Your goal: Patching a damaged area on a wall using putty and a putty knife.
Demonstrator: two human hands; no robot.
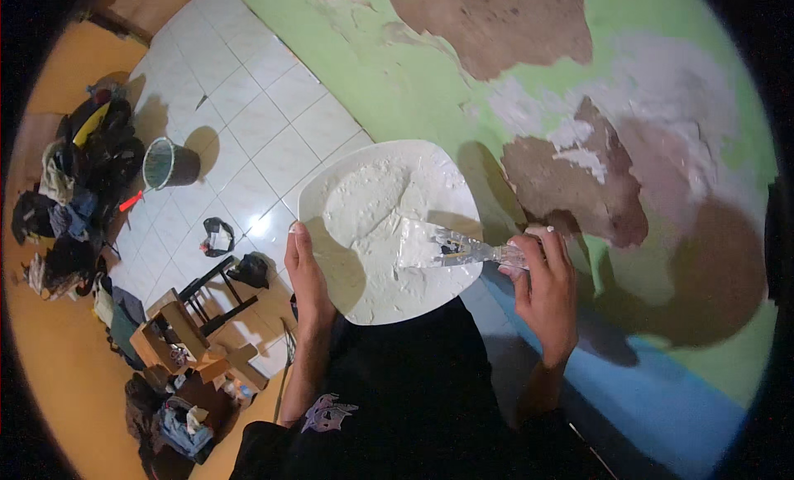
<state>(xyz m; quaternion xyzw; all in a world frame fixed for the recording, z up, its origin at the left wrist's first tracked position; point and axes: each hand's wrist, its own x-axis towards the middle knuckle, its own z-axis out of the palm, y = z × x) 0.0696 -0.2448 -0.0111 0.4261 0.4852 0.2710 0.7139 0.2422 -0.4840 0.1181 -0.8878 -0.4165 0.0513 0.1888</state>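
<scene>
So that the wide, shiny white plate point(456, 172) of lumpy white paste point(368, 195) stays steady, perhaps, our left hand point(312, 273) grips its edge while our right hand point(545, 277) holds the flat, clear-handled scraper point(461, 248) over it.

So it's a plain black top point(413, 381) with dark sleeves point(266, 448) that leave the forearms bare. There's a little pale purple-and-pinkish print point(329, 414) toward the left side, can't really make out what it is. Right hand point(546, 277) is gloveless, with white smudges on the fingers.
</scene>
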